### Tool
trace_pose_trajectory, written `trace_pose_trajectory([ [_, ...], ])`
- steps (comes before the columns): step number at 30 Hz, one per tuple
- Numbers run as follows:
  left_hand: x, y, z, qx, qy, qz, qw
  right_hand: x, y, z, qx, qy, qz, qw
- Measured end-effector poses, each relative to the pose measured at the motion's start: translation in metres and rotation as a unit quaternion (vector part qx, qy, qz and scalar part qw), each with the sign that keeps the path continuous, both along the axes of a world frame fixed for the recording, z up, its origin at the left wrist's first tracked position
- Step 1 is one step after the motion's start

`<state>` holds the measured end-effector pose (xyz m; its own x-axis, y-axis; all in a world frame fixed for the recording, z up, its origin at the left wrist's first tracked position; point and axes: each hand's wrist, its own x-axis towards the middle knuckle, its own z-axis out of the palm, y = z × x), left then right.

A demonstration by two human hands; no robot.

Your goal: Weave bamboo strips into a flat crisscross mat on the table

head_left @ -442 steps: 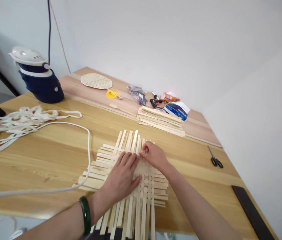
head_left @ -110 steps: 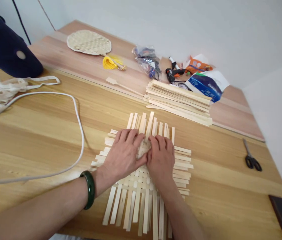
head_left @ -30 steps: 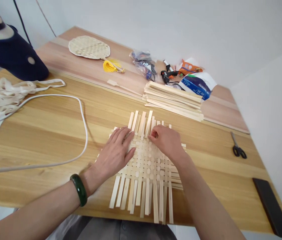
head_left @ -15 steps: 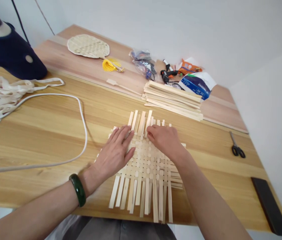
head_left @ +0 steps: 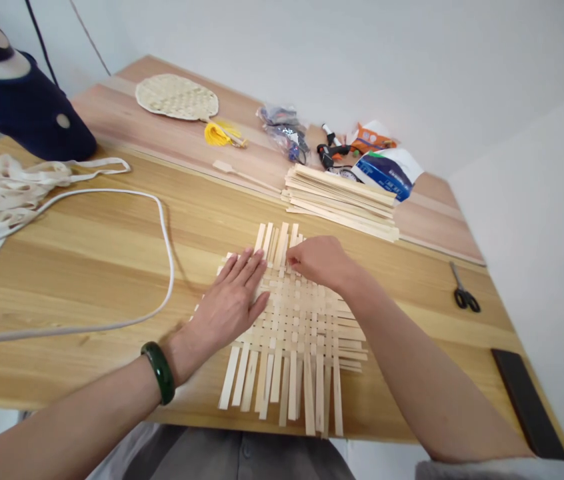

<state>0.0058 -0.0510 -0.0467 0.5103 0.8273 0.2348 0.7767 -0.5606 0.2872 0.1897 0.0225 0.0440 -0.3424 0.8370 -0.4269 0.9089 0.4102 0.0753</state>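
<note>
Head view: the strip mat (head_left: pixel 288 320) is woven through its middle, ends loose; the left hand (head_left: pixel 229 303) lies open on it, the right hand (head_left: pixel 323 261) curls, its hold unclear.

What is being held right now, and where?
The right hand seems to pinch the woven mat at a strip near its far edge; the left hand lies flat on it, gripping nothing.

- Right hand (head_left: pixel 319 259): curled fingertips partly hidden, grip unclear
- Woven strips (head_left: pixel 295 320): partly covered by left hand (head_left: pixel 232 300)
- Blue appliance (head_left: pixel 27 110), pale tape (head_left: pixel 9 190): cut off at left
- Blue packet (head_left: pixel 382 175): print illegible
</note>
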Motion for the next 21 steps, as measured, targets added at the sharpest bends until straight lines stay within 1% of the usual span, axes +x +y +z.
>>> trace_pose_trajectory([
  [5,0.000,0.000,0.000,0.006,0.006,0.000,1.000,-0.002,0.000,0.002,-0.001,-0.006,0.011,1.000],
  [9,0.000,-0.001,0.002,0.001,0.002,0.003,1.000,0.008,-0.004,0.001,0.007,0.034,-0.025,0.999],
  [13,0.001,-0.001,0.002,0.006,0.009,0.005,1.000,0.023,-0.011,-0.002,0.035,0.098,-0.062,0.993],
  [15,0.001,-0.001,0.002,0.010,0.009,0.005,1.000,0.028,-0.016,-0.003,0.060,0.113,-0.068,0.989],
  [17,0.001,-0.001,0.001,0.014,0.007,0.005,1.000,0.030,-0.021,-0.006,0.093,0.113,-0.056,0.988],
  [21,0.001,-0.002,-0.001,0.024,0.005,0.006,1.000,0.030,-0.024,-0.017,0.147,0.100,-0.008,0.984],
])
